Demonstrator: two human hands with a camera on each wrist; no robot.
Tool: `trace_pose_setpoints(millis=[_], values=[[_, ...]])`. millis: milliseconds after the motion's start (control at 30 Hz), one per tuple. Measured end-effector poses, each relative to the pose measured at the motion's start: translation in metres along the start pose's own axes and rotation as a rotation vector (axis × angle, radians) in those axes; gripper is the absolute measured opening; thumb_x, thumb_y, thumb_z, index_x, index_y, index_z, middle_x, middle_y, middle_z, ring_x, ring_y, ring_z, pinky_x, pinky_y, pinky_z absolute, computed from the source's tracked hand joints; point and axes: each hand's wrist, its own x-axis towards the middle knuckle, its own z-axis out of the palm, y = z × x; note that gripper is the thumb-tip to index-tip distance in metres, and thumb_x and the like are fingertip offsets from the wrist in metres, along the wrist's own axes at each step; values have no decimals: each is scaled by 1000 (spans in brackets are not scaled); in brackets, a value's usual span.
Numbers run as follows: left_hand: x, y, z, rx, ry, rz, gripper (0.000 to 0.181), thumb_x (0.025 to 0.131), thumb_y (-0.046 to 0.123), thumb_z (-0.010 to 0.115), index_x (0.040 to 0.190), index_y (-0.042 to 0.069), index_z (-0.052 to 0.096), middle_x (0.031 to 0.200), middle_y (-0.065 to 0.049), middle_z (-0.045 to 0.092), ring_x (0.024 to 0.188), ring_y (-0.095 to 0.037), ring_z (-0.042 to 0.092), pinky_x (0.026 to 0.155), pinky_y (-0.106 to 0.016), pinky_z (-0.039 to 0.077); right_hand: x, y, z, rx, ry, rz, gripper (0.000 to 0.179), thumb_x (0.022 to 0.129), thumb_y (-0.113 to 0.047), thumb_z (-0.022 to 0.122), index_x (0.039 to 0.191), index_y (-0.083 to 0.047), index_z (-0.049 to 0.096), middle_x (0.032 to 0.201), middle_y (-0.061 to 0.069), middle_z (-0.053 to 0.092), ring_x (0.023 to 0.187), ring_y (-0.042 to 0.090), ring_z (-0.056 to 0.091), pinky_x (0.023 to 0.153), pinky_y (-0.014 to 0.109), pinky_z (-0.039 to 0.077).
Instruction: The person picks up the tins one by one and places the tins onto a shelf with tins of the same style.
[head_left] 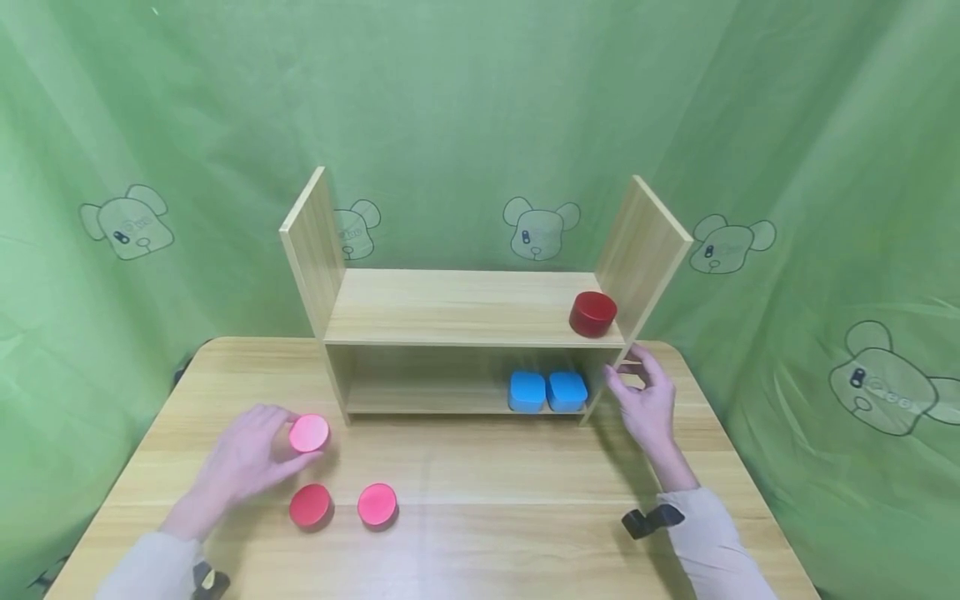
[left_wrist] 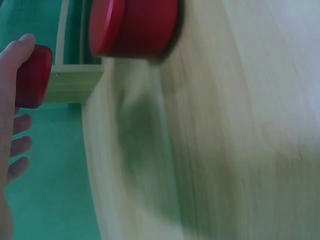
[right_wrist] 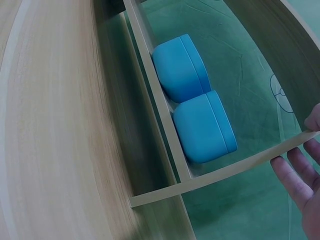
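At the left of the head view, a person's left hand (head_left: 238, 460) pinches a round red tub (head_left: 309, 433) between thumb and fingers, parted only about as far as the tub is wide; in the left wrist view it appears raised off the table (head_left: 480, 517). Right of centre, the right hand (head_left: 648, 408) has thumb and fingers on opposite faces of the right panel (head_left: 643, 250) of a wooden shelf (head_left: 450, 342), nearly closed on the wood. The step in hand looks like a lift, with the right hand steadying the shelf; the next move seems to call for a firm pinch and room beside the left panel (head_left: 317, 250). Red tubs number four: one held, a second tub (head_left: 311, 506) and a third tub (head_left: 377, 505) at lower left, and a fourth tub (head_left: 593, 314) on the upper board (head_left: 457, 304), at its right end. Blue boxes number two, a left box (head_left: 527, 392) and a right box (head_left: 567, 392), close together on the lower board (head_left: 427, 398).
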Motion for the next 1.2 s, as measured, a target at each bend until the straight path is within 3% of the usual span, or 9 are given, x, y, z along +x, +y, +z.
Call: trace_pose_setpoints(millis=[367,467,733,867,1033,1200], values=[[12,23,-4,-29,32,35,55,74,48,92,112,11,73,106,-6,76,103,-28,71,89,-49,60,-1,-1,0,-3,6,20,41,88,12,73,128,5,68,105,-11,68,86,-3,67,59,13,58],[16,30,-4,-37,62,68,56,73,48,92,111,12,74,105,-5,77,101,-26,71,88,-47,61,0,-1,0,-9,4,16,41,88,12,74,128,5,68,105,-13,68,86,-3,67,60,13,59],[24,48,2,-54,148,226,59,73,52,91,110,8,74,102,-6,77,99,-26,72,86,-44,62,-1,-1,0,-5,-2,4,42,88,13,73,129,7,66,106,-14,67,87,-5,66,62,12,60],[27,57,1,-55,135,221,61,69,47,94,111,7,73,103,-6,77,99,-25,72,86,-44,62,-1,-2,1,2,-2,9,41,88,14,73,128,7,67,104,-15,66,87,-5,67,62,12,59],[34,71,0,-71,95,198,62,74,51,90,116,9,73,106,-3,77,101,-22,70,87,-43,61,0,-3,1,1,4,10,41,87,14,74,127,7,67,105,-8,67,86,-4,67,60,13,59],[42,85,2,-84,77,235,61,76,54,89,116,11,72,105,1,76,101,-19,68,88,-39,61,-1,-3,0,-11,0,2,40,88,12,74,127,6,68,106,-6,67,85,-5,67,60,11,58]])
